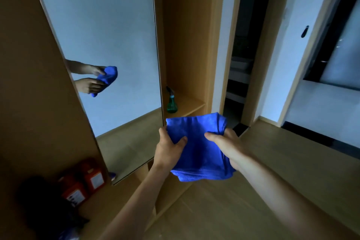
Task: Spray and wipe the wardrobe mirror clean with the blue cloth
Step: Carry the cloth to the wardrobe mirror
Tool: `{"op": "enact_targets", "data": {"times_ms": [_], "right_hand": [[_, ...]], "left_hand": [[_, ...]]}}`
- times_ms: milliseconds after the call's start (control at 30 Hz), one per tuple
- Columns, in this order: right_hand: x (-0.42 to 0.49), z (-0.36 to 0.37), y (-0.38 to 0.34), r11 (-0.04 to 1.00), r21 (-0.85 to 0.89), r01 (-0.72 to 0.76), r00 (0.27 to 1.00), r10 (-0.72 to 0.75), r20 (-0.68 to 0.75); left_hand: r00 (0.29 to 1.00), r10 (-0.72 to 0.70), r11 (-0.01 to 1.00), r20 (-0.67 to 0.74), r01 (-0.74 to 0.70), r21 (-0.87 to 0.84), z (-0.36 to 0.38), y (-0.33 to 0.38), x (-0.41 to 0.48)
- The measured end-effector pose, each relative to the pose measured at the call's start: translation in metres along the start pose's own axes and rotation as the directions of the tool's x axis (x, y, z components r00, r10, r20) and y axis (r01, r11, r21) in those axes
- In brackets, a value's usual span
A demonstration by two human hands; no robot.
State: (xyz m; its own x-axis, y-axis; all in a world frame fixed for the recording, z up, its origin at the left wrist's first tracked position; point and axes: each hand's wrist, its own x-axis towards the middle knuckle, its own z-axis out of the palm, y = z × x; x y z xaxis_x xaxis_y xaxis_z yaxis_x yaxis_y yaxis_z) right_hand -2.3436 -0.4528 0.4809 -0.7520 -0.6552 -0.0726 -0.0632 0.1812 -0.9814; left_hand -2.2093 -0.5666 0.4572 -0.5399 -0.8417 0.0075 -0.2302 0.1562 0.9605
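A folded blue cloth (pixel 196 146) hangs in front of me, gripped from both sides. My left hand (pixel 169 147) pinches its left edge with the thumb on top. My right hand (pixel 226 145) grips its right edge. The tall wardrobe mirror (pixel 101 31) stands to the left and reflects both hands and the cloth. A green spray bottle (pixel 171 103) with a dark trigger stands upright on a wooden shelf just right of the mirror, beyond the cloth and apart from both hands.
The open wooden wardrobe shelf (pixel 192 103) holds the bottle. Red containers (pixel 85 181) and a dark bundle (pixel 39 200) sit in the lower left compartment. A dark doorway (pixel 245 64) opens to the right. Wooden floor (pixel 253 191) spreads below.
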Motion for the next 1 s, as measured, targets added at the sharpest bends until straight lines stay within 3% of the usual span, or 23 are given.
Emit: {"op": "enact_targets", "data": {"times_ms": [500, 1000], "right_hand": [[0.130, -0.028, 0.025, 0.999, -0.044, 0.018, 0.991, -0.012, 0.134], [0.269, 0.036, -0.007, 0.992, -0.082, 0.095, 0.970, -0.074, 0.232]], "left_hand": [[0.995, -0.073, 0.995, -0.074, 0.077, 0.058, 0.069, 0.004, 0.099], [0.985, -0.078, 0.994, -0.152, 0.088, 0.064, 0.037, -0.001, 0.238]]}}
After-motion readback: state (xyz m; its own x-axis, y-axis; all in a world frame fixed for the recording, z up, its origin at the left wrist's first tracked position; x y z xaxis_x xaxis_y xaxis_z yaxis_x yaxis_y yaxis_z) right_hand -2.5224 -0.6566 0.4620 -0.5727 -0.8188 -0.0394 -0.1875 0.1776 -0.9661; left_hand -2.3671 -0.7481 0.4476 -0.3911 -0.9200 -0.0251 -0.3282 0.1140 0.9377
